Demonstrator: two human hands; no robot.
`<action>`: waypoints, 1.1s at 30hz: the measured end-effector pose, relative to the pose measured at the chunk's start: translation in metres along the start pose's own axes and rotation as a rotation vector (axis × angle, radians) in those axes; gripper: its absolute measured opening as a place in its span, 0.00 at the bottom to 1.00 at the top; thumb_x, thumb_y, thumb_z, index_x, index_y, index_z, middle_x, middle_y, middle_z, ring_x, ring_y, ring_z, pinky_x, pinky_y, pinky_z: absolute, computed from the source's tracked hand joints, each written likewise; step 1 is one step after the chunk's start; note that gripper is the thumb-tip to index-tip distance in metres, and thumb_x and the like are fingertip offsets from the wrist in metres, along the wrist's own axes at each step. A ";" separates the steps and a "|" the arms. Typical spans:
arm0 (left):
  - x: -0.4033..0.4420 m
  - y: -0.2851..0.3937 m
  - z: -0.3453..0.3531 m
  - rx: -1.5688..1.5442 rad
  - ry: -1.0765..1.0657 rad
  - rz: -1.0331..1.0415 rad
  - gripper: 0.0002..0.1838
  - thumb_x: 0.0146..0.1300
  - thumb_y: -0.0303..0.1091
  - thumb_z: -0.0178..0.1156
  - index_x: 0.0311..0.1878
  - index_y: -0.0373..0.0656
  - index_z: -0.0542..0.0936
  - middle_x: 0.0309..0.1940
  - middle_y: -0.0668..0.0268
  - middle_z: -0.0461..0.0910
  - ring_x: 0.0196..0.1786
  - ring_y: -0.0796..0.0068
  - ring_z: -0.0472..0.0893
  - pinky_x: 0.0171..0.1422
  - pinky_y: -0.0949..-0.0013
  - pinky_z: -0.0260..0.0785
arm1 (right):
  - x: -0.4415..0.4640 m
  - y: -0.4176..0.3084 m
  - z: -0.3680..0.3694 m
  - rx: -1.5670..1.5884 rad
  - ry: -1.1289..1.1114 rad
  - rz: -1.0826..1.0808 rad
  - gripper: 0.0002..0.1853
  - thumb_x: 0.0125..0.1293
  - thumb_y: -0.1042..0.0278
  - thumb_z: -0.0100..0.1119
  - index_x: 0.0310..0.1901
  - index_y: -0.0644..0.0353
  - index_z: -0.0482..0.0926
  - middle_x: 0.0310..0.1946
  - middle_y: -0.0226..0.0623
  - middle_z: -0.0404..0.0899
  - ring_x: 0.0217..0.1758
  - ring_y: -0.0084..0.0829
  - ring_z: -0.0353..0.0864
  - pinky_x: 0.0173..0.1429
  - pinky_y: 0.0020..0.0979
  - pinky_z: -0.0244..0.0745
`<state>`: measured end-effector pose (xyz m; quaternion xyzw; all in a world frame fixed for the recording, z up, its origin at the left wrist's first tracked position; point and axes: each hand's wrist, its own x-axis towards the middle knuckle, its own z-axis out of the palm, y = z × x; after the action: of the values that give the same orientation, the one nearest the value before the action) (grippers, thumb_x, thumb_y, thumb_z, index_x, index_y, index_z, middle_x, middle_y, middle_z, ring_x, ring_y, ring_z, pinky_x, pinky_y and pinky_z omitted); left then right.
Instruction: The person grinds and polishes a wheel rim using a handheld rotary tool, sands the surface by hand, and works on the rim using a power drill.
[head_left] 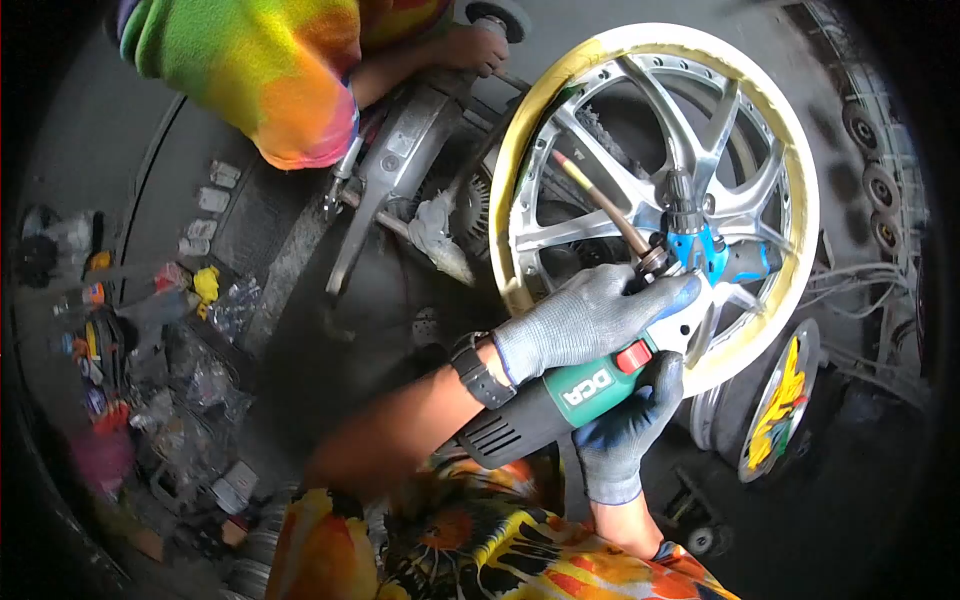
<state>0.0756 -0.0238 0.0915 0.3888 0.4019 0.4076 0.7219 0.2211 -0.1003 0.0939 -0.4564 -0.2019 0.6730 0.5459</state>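
A green and black DCA grinder (590,393) with a red switch and a pale head lies across both my hands. My gloved left hand (600,315), with a black watch at the wrist, wraps over its front part. Below, my gloved right hand (630,435) closes around the body beside the switch. A tapered brown rod (605,203) points up and left from near the tool's head. Just beyond my hands is a silver spoked wheel (563,228) with yellowish covering on its rim. A blue cordless drill (710,255) with a black chuck lies over the spokes.
Another person's hand (475,50) is at a round wheel (505,15) on a grey metal machine (400,145). Plastic bags and small items (190,390) clutter the left floor. A second rim (745,420) holds yellow pieces at right. Cables (860,285) and discs (880,187) line the right side.
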 end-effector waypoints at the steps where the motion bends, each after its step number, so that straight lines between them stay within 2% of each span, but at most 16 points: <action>1: -0.007 -0.010 -0.002 0.010 -0.019 -0.011 0.22 0.78 0.49 0.58 0.56 0.37 0.84 0.41 0.59 0.85 0.47 0.77 0.82 0.52 0.68 0.75 | -0.004 0.005 0.007 -0.016 0.007 -0.050 0.25 0.77 0.43 0.57 0.64 0.53 0.77 0.58 0.30 0.82 0.60 0.28 0.80 0.70 0.37 0.72; 3: -0.025 -0.029 -0.010 0.890 0.342 0.702 0.15 0.76 0.39 0.60 0.54 0.36 0.83 0.40 0.55 0.83 0.45 0.69 0.85 0.51 0.65 0.76 | -0.007 0.016 0.014 0.073 0.060 -0.077 0.26 0.77 0.43 0.58 0.65 0.54 0.76 0.60 0.31 0.82 0.62 0.30 0.80 0.71 0.37 0.72; 4: -0.037 -0.015 -0.015 0.777 0.331 0.715 0.10 0.73 0.30 0.60 0.51 0.34 0.83 0.39 0.55 0.82 0.42 0.62 0.85 0.50 0.63 0.76 | -0.009 0.016 0.022 0.094 0.047 -0.065 0.27 0.77 0.44 0.58 0.66 0.54 0.76 0.60 0.33 0.82 0.62 0.31 0.81 0.71 0.38 0.73; 6: -0.058 0.010 -0.020 0.295 0.502 0.345 0.06 0.74 0.28 0.61 0.47 0.36 0.82 0.38 0.60 0.84 0.40 0.73 0.85 0.46 0.66 0.77 | -0.012 0.015 0.036 0.067 -0.019 -0.050 0.30 0.76 0.42 0.58 0.67 0.57 0.75 0.58 0.39 0.83 0.60 0.37 0.83 0.68 0.41 0.78; 7: -0.057 0.005 -0.033 0.515 0.728 0.575 0.05 0.76 0.29 0.61 0.46 0.37 0.82 0.35 0.66 0.84 0.37 0.81 0.82 0.41 0.71 0.75 | -0.010 0.017 0.033 0.138 -0.111 0.066 0.34 0.74 0.38 0.56 0.67 0.60 0.74 0.56 0.44 0.84 0.55 0.41 0.86 0.63 0.46 0.82; 11: -0.025 -0.014 -0.091 0.712 0.803 0.623 0.07 0.75 0.30 0.62 0.50 0.37 0.80 0.33 0.67 0.81 0.33 0.83 0.79 0.38 0.74 0.73 | -0.001 0.038 0.036 0.104 0.005 0.006 0.34 0.75 0.37 0.55 0.65 0.62 0.75 0.53 0.47 0.84 0.51 0.45 0.87 0.58 0.48 0.85; 12: -0.018 -0.013 -0.094 0.719 0.779 0.625 0.07 0.75 0.30 0.62 0.50 0.37 0.80 0.33 0.67 0.81 0.33 0.83 0.79 0.38 0.74 0.73 | 0.001 0.042 0.035 0.082 0.010 -0.012 0.32 0.76 0.40 0.55 0.65 0.62 0.75 0.52 0.47 0.84 0.50 0.45 0.87 0.59 0.48 0.85; 14: -0.008 -0.013 -0.095 0.675 0.775 0.558 0.08 0.69 0.30 0.65 0.43 0.36 0.80 0.33 0.55 0.79 0.36 0.60 0.80 0.41 0.60 0.74 | 0.000 0.043 0.042 0.041 0.039 -0.071 0.28 0.77 0.47 0.56 0.65 0.64 0.74 0.51 0.48 0.83 0.50 0.44 0.87 0.56 0.45 0.87; 17: -0.001 -0.017 -0.100 0.716 0.824 0.540 0.08 0.69 0.30 0.66 0.44 0.36 0.80 0.34 0.57 0.79 0.36 0.62 0.80 0.42 0.60 0.74 | 0.008 0.042 0.049 -0.109 0.058 -0.127 0.27 0.76 0.51 0.59 0.65 0.65 0.73 0.50 0.49 0.83 0.47 0.42 0.88 0.52 0.43 0.89; 18: -0.001 -0.014 -0.098 0.729 0.832 0.517 0.08 0.70 0.30 0.65 0.44 0.35 0.80 0.32 0.57 0.80 0.33 0.66 0.82 0.39 0.63 0.76 | 0.010 0.038 0.049 0.098 0.024 -0.060 0.41 0.72 0.76 0.61 0.80 0.57 0.49 0.57 0.51 0.79 0.50 0.38 0.87 0.51 0.41 0.90; 22: -0.004 -0.007 -0.085 0.628 0.805 0.520 0.07 0.71 0.29 0.64 0.44 0.35 0.79 0.30 0.59 0.82 0.30 0.69 0.84 0.36 0.66 0.76 | 0.022 0.041 0.056 0.080 0.052 -0.092 0.44 0.71 0.79 0.63 0.81 0.56 0.48 0.62 0.51 0.75 0.53 0.37 0.86 0.54 0.41 0.89; 24: 0.000 -0.014 -0.088 0.578 0.795 0.524 0.08 0.75 0.33 0.64 0.45 0.37 0.80 0.30 0.67 0.80 0.30 0.84 0.77 0.35 0.74 0.71 | 0.026 0.042 0.063 -0.003 0.054 -0.128 0.35 0.72 0.70 0.63 0.75 0.59 0.57 0.55 0.48 0.78 0.48 0.36 0.87 0.51 0.39 0.90; 25: 0.000 -0.014 -0.089 0.580 0.794 0.523 0.08 0.75 0.33 0.64 0.45 0.37 0.80 0.30 0.67 0.80 0.30 0.84 0.77 0.35 0.74 0.71 | 0.028 0.042 0.066 -0.092 0.056 -0.165 0.29 0.73 0.61 0.64 0.69 0.62 0.67 0.49 0.46 0.82 0.44 0.36 0.88 0.48 0.37 0.90; 26: 0.000 -0.014 -0.089 0.598 0.799 0.518 0.08 0.75 0.32 0.64 0.45 0.36 0.80 0.29 0.68 0.80 0.30 0.84 0.77 0.35 0.75 0.71 | 0.029 0.041 0.070 -0.091 0.057 -0.164 0.29 0.73 0.61 0.64 0.69 0.62 0.67 0.49 0.46 0.82 0.44 0.36 0.88 0.48 0.37 0.90; 31: -0.002 -0.009 -0.085 0.616 0.826 0.492 0.08 0.74 0.32 0.65 0.43 0.36 0.80 0.28 0.69 0.79 0.30 0.85 0.77 0.35 0.75 0.71 | 0.032 0.043 0.068 -0.184 0.091 -0.218 0.30 0.73 0.63 0.64 0.71 0.60 0.64 0.52 0.44 0.81 0.46 0.34 0.87 0.48 0.36 0.90; 33: -0.001 -0.010 -0.087 0.715 0.832 0.579 0.06 0.73 0.28 0.62 0.44 0.35 0.78 0.27 0.60 0.83 0.28 0.73 0.86 0.32 0.70 0.77 | 0.031 0.039 0.067 -0.108 0.067 -0.194 0.36 0.72 0.71 0.64 0.76 0.59 0.56 0.58 0.47 0.77 0.50 0.35 0.86 0.53 0.37 0.89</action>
<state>-0.0002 -0.0081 0.0505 0.5083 0.6397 0.5444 0.1899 0.1440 -0.0690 0.0852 -0.4858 -0.2628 0.5893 0.5896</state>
